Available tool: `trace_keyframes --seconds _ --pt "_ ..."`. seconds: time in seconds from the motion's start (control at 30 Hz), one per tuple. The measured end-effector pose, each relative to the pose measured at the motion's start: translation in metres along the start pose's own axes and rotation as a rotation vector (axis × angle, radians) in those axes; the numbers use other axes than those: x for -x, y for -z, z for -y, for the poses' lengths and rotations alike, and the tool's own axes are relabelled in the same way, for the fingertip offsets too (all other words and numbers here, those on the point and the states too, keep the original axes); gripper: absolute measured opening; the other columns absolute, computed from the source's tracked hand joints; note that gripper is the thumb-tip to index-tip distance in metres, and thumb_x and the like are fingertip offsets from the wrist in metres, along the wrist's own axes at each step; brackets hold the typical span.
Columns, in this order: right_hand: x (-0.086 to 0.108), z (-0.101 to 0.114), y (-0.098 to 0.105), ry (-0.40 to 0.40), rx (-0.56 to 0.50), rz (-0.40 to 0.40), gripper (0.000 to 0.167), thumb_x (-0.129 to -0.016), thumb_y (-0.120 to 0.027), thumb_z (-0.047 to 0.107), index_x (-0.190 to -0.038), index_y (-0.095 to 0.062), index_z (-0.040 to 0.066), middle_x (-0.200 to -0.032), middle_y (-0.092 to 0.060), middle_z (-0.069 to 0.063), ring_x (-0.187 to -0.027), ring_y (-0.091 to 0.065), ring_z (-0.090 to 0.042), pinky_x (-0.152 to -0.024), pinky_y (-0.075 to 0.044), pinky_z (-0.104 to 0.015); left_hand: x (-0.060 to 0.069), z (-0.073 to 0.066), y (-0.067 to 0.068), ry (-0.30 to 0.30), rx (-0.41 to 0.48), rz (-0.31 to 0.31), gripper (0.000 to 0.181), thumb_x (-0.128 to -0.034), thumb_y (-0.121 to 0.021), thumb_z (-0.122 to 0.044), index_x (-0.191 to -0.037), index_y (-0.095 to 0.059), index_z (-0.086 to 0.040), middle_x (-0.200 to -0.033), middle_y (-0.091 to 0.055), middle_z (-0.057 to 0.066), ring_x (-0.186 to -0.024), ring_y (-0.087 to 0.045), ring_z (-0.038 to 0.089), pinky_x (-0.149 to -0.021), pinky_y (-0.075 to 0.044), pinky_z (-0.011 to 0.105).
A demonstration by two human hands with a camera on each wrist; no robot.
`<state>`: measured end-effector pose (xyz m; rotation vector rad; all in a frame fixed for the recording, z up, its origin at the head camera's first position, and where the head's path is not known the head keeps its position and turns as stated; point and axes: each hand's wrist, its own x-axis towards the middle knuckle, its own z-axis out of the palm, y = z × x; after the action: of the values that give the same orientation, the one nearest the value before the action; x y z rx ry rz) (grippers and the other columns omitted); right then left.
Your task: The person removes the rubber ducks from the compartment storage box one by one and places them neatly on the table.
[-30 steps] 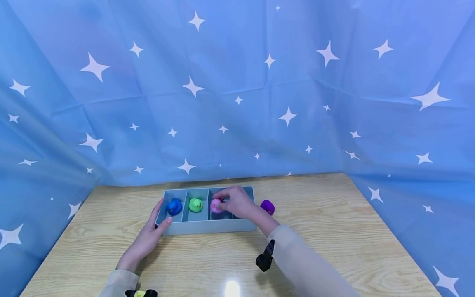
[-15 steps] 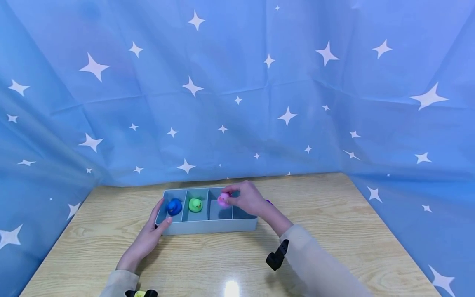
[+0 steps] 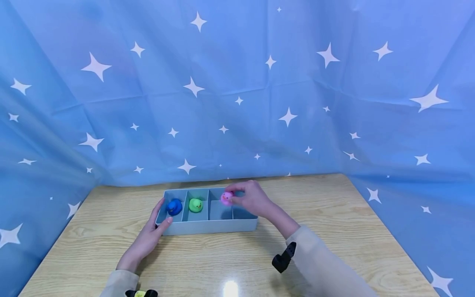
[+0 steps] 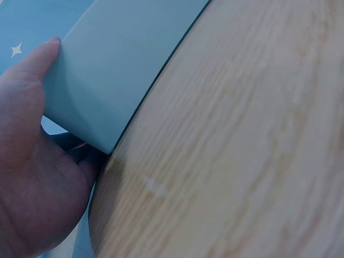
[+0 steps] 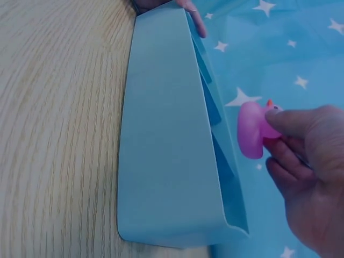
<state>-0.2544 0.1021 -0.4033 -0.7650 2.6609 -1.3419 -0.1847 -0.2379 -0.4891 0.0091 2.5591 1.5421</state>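
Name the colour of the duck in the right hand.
The duck in the right hand is pink; the right wrist view shows it best.

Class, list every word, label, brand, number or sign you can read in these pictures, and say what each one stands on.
No text can be read anywhere.
Yellow patch on the band at the left wrist: any marking is too small to read.
Box: no lettering on the sides that show.
Pink duck: none visible.
Blue backdrop: white star shapes only, no words or numbers.
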Motion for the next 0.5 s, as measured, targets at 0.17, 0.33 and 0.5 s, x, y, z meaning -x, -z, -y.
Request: trace_keyframes --seconds 0.17,0.33,0.5 --pt "0.003 -0.002 0.006 -0.029 -0.044 -0.012 0.028 -0.093 -0.077 0.009 -0.121 -0.077 0.01 -0.118 -0.074 -0.003 -0.116 -0.067 -0.023 -0.093 -0.057 -0.039 0.0 -0.001 0.0 0.001 0.001 0.004 0.077 -0.1089 -0.046 -0.046 -0.166 0.004 -0.034 -0.17 0.003 0.02 -0.152 0.0 0.053 -0.114 -0.009 0.075" --pt "0.007 -0.002 0.012 -0.06 -0.077 -0.008 0.03 -0.092 -0.077 0.007 -0.121 -0.077 0.012 -0.121 -0.073 -0.004 -0.119 -0.066 -0.026 -0.094 -0.057 -0.038 0.001 -0.001 0.0 0.015 0.004 0.008 0.078 -0.1084 -0.047 -0.047 -0.165 0.005 -0.035 -0.17 0.003 0.02 -0.151 0.0 0.054 -0.113 -0.009 0.075" --pt "0.012 -0.005 0.02 -0.07 -0.062 -0.018 0.031 -0.093 -0.076 0.006 -0.124 -0.076 0.009 -0.121 -0.073 -0.006 -0.118 -0.067 -0.027 -0.094 -0.057 -0.039 0.002 -0.002 0.001 0.013 -0.002 0.005 0.077 -0.1086 -0.047 -0.046 -0.165 0.004 -0.034 -0.17 0.003 0.021 -0.151 -0.001 0.055 -0.112 -0.01 0.076"
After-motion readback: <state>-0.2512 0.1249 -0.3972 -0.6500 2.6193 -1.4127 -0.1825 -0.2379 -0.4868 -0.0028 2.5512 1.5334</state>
